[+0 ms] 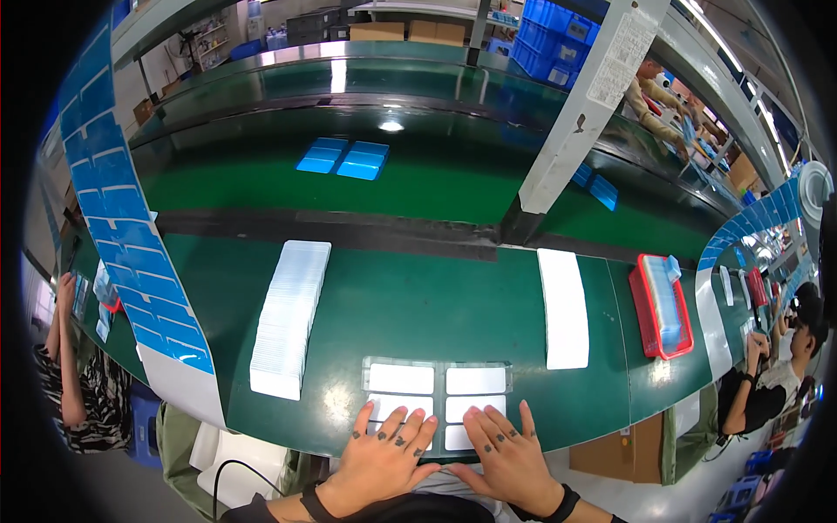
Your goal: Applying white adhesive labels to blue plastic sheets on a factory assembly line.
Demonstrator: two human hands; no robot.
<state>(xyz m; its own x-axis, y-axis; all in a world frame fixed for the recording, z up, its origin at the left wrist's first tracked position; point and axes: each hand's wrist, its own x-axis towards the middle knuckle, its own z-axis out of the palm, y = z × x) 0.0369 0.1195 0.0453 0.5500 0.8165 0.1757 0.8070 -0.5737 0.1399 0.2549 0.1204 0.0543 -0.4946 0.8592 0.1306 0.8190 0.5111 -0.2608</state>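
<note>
Two side-by-side columns of white rectangular cards lie at the near edge of the green table, the left column's upper card (401, 378) and the right column's upper card (475, 380) fully showing. Clear film edges stick out around the upper cards. My left hand (373, 466) lies palm down with fingers stretched over the lower left cards. Over the lower right cards, my right hand (513, 466) rests the same way, its little finger spread outward. The thumbs point toward each other. Neither hand grips anything; the palms hide what is under them.
Fanned white stacks stand left (292, 318) and right (565, 309). Farther right is a red basket (686, 336) of film pieces. Blue-patterned strips hang left (139, 218) and right (758, 222). A grey post (584, 113) rises beside the conveyor (235, 174). People work at both sides.
</note>
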